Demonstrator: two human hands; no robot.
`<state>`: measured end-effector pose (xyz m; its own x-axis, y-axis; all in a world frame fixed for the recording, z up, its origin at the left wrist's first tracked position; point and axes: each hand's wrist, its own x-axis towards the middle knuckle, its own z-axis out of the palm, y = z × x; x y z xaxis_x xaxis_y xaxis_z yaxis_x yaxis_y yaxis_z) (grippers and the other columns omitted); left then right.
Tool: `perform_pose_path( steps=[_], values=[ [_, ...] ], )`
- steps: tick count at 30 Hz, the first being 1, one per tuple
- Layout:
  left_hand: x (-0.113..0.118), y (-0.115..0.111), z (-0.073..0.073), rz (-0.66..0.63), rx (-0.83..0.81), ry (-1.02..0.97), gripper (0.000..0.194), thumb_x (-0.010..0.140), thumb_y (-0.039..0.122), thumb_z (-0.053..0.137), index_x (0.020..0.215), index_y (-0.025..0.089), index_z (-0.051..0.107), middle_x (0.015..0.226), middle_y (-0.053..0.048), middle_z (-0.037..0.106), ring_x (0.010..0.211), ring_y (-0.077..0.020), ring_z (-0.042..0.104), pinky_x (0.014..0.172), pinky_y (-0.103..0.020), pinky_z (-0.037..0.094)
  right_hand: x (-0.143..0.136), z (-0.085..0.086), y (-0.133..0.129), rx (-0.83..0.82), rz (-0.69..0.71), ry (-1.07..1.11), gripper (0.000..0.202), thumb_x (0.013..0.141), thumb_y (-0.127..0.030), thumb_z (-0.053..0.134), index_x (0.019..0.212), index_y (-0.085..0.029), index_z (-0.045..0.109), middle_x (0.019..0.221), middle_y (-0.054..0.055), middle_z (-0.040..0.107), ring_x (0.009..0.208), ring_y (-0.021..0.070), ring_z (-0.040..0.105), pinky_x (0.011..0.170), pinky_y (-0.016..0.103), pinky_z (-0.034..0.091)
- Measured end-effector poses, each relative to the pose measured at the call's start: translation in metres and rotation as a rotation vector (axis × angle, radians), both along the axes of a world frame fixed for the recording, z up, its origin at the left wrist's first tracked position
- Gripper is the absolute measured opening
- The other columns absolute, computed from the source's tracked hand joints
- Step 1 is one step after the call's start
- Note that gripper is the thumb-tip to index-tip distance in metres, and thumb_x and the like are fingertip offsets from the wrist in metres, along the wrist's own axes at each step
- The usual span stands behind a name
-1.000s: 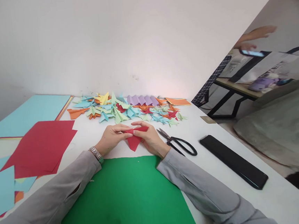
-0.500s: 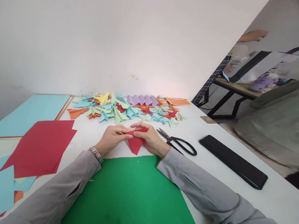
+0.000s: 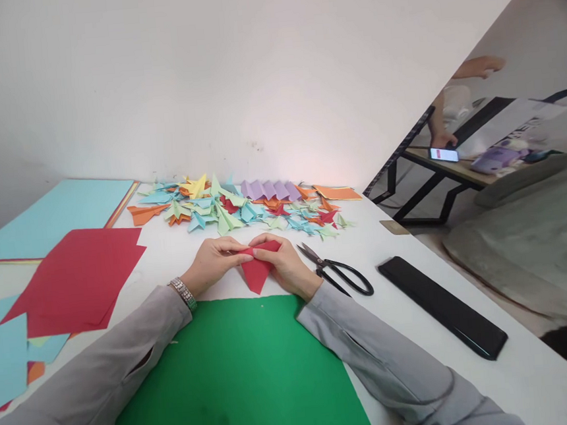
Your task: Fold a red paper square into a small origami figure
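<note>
Between my two hands is a small folded red paper [image 3: 258, 275], its pointed end hanging down just above the back edge of a green sheet [image 3: 233, 375]. My left hand [image 3: 213, 263] pinches its upper left part between thumb and fingers. On the right side, my right hand [image 3: 286, 260] grips the paper, with its thumb on the front face and fingers behind the top edge. The thumbs are close together near the top of the paper. Black-handled scissors [image 3: 335, 269] lie just right of my right hand.
Many folded coloured paper pieces [image 3: 224, 211] lie along the wall. Red sheets [image 3: 78, 277] and a large light blue sheet [image 3: 60, 215] are at left. A long black case [image 3: 440, 304] lies at right. Beyond, a person's hand [image 3: 443, 139] touches a phone [image 3: 444, 154] by another table.
My hands and the red paper have barely moved. In the background at right, the phone now faces up with its screen lit, and the other person's hand shows beside it.
</note>
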<state>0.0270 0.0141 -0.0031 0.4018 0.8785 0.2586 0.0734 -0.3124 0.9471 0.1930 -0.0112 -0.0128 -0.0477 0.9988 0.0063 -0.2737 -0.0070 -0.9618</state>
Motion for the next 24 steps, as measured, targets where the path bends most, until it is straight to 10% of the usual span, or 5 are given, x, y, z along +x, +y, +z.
perform_pose_path(
  steps=[24],
  values=[
    [-0.0009, 0.0014, 0.0059, -0.024, -0.298, -0.131, 0.031, 0.058, 0.041, 0.080, 0.071, 0.014, 0.075, 0.072, -0.006, 0.072, 0.069, -0.0162, 0.061, 0.066, -0.028, 0.049, -0.0031, -0.0019, -0.0030, 0.083, -0.029, -0.034, 0.028, 0.057, -0.037, 0.083, 0.074, -0.019, 0.070, 0.074, 0.002, 0.069, 0.069, 0.0159, 0.059, 0.070, 0.031, 0.047]
  ],
)
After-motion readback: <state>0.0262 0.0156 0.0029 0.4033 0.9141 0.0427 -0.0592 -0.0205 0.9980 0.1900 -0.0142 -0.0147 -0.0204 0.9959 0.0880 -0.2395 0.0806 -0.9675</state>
